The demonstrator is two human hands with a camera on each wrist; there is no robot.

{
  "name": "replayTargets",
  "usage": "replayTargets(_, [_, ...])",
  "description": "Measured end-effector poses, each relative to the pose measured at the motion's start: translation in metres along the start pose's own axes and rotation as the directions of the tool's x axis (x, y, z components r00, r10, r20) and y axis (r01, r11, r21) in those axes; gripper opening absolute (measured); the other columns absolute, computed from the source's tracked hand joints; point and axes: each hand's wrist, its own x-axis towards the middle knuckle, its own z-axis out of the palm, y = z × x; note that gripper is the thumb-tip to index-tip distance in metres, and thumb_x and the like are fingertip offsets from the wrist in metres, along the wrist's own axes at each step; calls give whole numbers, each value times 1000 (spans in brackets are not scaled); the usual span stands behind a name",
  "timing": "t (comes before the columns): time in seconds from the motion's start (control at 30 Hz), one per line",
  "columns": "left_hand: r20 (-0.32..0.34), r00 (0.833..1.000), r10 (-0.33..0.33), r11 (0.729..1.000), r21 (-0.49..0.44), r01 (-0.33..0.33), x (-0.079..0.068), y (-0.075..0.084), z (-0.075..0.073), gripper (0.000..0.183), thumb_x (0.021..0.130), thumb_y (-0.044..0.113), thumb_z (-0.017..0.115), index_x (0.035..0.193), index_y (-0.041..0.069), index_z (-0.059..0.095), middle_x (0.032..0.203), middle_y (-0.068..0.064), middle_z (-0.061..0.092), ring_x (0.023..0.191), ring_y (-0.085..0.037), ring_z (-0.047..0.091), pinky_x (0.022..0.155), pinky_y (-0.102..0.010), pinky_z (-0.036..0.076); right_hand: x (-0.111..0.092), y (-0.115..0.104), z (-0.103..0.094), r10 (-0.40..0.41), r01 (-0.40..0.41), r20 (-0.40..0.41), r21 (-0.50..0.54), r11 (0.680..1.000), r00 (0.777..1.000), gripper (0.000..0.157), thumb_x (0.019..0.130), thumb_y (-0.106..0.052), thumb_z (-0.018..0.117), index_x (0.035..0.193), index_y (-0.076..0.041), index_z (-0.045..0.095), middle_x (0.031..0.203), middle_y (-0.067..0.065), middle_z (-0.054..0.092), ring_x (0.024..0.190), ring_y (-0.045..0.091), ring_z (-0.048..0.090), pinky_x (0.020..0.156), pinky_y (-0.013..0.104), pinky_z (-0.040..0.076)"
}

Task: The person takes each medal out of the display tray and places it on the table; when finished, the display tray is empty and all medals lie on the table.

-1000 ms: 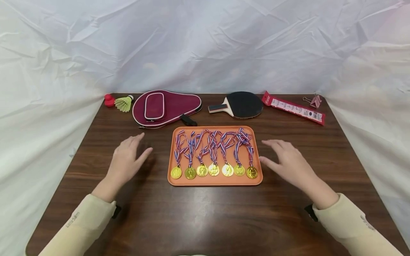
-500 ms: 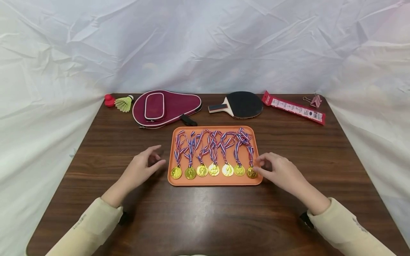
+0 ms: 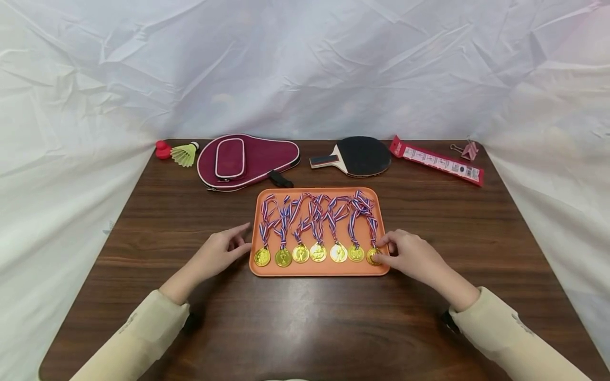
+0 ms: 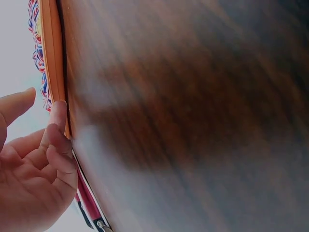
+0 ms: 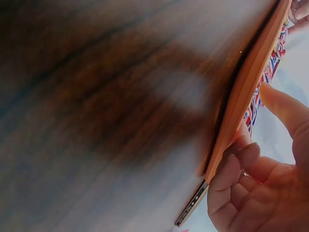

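An orange tray (image 3: 319, 270) holds several gold medals (image 3: 318, 252) in a row, their red, white and blue ribbons (image 3: 316, 217) bunched toward its far side. My left hand (image 3: 216, 256) is at the tray's left rim, thumb and index finger apart. In the left wrist view, the index fingertip (image 4: 59, 108) overlaps the rim while the other fingers bend loosely. Over the right rim reaches my right hand (image 3: 416, 256); its thumb overlaps the rightmost medal (image 3: 372, 255) and its index fingertip lies near that medal's ribbon. A gap shows between this thumb and index finger.
Along the back of the brown table (image 3: 295, 328) lie a red rubber duck (image 3: 163, 150), a yellow shuttlecock (image 3: 184, 154), a maroon paddle case (image 3: 262, 156), a black table tennis paddle (image 3: 363, 156), a red packet (image 3: 437, 161) and a pink binder clip (image 3: 469, 150). White cloth hangs behind.
Both hands have moved inward to the tray: the left to its left rim, the right over its right rim to the end medal. The tray and medals have stayed in place.
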Motion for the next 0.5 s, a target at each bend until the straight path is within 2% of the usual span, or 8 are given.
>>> replayTargets(0.13, [23, 1000, 3, 1000, -2, -3, 2, 0, 2, 50, 86, 28, 60, 130, 8, 47, 75, 1, 53, 57, -13, 46, 47, -25, 38, 3, 1, 3, 9, -9, 11, -10, 1000, 1000, 40, 69, -49, 71, 86, -14, 63, 71, 1, 47, 62, 14, 42, 52, 29, 34])
replayTargets(0.3, [50, 998, 27, 1000, 1, -27, 5, 1, 4, 52, 85, 29, 62, 130, 9, 47, 75, 1, 53, 56, -12, 46, 48, -25, 38, 6, 4, 5, 17, -16, 30, -14, 1000, 999, 36, 69, -46, 72, 85, -16, 63, 72, 1, 47, 63, 15, 42, 52, 29, 34])
replayTargets(0.5, [64, 998, 12, 1000, 19, -13, 6, 0, 5, 56, 83, 28, 64, 132, 9, 45, 75, 2, 53, 57, -12, 46, 48, -25, 38, 7, 5, 4, 12, -13, 39, 23, 1000, 999, 31, 70, -44, 73, 83, -17, 63, 72, 1, 48, 63, 15, 42, 52, 29, 35])
